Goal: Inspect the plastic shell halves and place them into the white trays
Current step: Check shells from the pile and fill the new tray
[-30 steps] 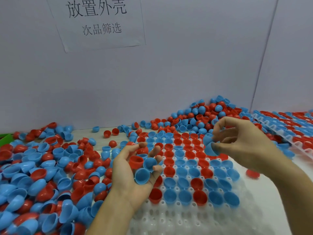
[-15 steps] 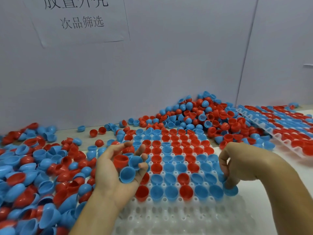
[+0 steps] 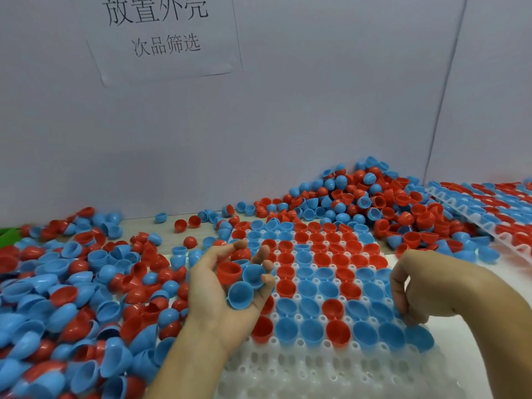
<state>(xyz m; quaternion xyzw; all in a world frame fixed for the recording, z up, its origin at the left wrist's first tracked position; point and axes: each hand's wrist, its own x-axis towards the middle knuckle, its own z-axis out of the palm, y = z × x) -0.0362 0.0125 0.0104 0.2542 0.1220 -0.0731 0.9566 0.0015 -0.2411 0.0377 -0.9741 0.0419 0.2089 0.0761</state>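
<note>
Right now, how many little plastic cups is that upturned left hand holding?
3 show in the left hand: a red cup near the thumb, a blue cup by the fingertips, and another blue cup on the palm. More could be hidden underneath.

The right hand (image 3: 414,289) has come down from mid-air and set its blue shell (image 3: 419,338) into the tray (image 3: 288,367).

Loose shell piles (image 3: 72,298) crowd the left and back; the tray's (image 3: 316,372) near rows lie open.
</note>
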